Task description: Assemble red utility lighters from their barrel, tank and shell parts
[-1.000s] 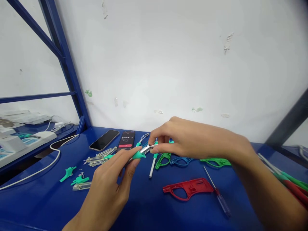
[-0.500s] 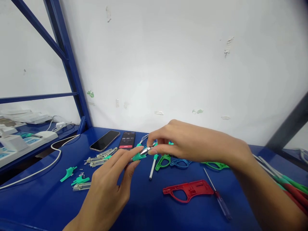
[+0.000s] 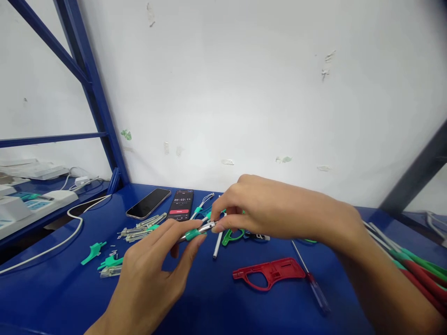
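Through the head camera I have both hands on one slim metal tube [image 3: 206,227], held up over the blue table [image 3: 209,298]. The left hand [image 3: 150,260] grasps it around the green sleeve [image 3: 192,234], index finger on top, thumb below. The right hand [image 3: 258,202] pinches the bright end between thumb and forefinger; they cover the very tip, so I cannot tell what else sits there.

From the left grip, the exposed tube lies to the right; from the right fingertips, it runs back leftward. I count neither hand as nearer, since both touch it. Its long axis slants gently, higher toward the right in my view. The bright end points into the right fingertips, and the other end runs back beneath the left fingers.
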Available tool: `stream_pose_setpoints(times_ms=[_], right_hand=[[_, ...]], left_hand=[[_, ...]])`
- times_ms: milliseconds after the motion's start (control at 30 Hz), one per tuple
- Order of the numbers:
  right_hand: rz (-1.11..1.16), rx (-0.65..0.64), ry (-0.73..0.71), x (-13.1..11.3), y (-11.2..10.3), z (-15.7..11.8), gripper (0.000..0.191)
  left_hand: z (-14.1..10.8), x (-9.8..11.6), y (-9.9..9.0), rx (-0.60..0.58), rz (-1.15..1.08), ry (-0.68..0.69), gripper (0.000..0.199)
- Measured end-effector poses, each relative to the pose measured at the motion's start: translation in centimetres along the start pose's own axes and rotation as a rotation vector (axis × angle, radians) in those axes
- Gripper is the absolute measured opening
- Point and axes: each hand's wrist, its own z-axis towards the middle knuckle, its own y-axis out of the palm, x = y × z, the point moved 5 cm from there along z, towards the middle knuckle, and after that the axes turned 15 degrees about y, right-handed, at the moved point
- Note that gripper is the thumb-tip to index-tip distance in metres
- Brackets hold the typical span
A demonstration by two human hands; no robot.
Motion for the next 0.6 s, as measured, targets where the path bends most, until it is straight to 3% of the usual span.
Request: stream_pose_setpoints(times_ms=[200,300,600], right_hand=[[-0.028,-0.029,0.055,0.0,0.3,0.3,0.028],[-0.052,-0.084,0.05,0.4,1.0,0.6,0.027],[-0.033,-0.146,0.117,4.5,7.5,-2.8,0.021]], left_hand=[[-0.1,-0.2,0.4,-0.097,-0.023,-0.063,0.004],[-0.2,-0.1,1.0,-0.162,-0.082,-0.097,0.006],[-3.2,1.6,6.6,-0.54,-0.356,-0.298,0.028]])
